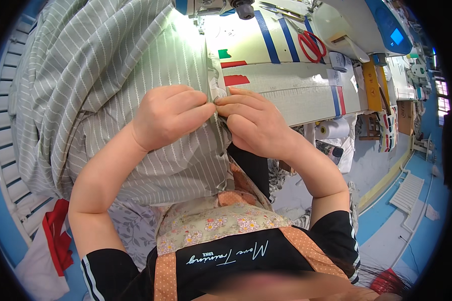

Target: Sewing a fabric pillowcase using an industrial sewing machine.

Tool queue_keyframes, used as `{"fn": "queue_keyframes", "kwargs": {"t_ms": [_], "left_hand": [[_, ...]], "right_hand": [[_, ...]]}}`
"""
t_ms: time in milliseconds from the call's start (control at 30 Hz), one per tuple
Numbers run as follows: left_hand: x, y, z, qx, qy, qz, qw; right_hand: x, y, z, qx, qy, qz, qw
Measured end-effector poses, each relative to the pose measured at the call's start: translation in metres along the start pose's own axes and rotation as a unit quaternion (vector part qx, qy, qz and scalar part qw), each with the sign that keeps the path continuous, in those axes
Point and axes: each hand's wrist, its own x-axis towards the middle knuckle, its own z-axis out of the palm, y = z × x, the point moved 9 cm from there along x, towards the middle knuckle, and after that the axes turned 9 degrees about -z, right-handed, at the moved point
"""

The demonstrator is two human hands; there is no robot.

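A large grey-green fabric with white stripes [176, 60] spreads over the left of the sewing table and hangs toward my lap. Its right edge runs up to the lit needle area of a sewing machine [200, 22]. My left hand [173, 114] lies on the fabric with its fingers pinched on that edge. Meeting it from the right, my right hand [251, 118] pinches the same edge, fingertips almost touching the left ones. A narrow whitish strip [215, 83] shows along the edge just above my fingers. Exactly what lies between the fingertips is hidden.
Red-handled scissors [311, 45] lie on the table right of the machine, near metal tweezers [281, 10]. A ruler scale [291, 88] and coloured tape strips [338, 100] mark the table. Beyond its front edge sit a white thread cone [333, 129] and a phone [330, 150].
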Motion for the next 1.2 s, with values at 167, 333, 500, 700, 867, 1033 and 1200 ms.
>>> {"fn": "queue_keyframes", "kwargs": {"t_ms": [167, 333, 500, 700, 867, 1033, 1200], "left_hand": [[0.000, -0.002, 0.005, -0.011, -0.010, -0.012, 1.000], [0.001, 0.001, 0.007, -0.008, -0.025, -0.011, 1.000], [-0.002, 0.005, 0.010, 0.008, -0.067, -0.015, 0.998], [-0.007, 0.023, 0.013, 0.029, -0.075, -0.028, 0.996], [-0.018, 0.065, 0.020, 0.069, -0.076, -0.047, 0.994], [-0.026, 0.098, 0.080, 0.204, -0.196, -0.017, 0.959], [-0.037, 0.094, 0.134, 0.340, -0.326, -0.090, 0.878]], "right_hand": [[-0.005, 0.003, 0.000, 0.025, 0.029, 0.014, 0.999], [-0.011, 0.020, -0.002, 0.079, 0.042, 0.088, 0.992], [-0.014, 0.033, 0.002, 0.127, 0.003, 0.148, 0.981], [-0.015, 0.038, 0.003, 0.158, 0.003, 0.180, 0.971], [-0.015, 0.037, 0.003, 0.142, 0.005, 0.172, 0.975], [-0.015, 0.038, 0.007, 0.151, 0.006, 0.183, 0.971], [-0.009, 0.030, 0.005, 0.103, -0.009, 0.140, 0.985]]}}
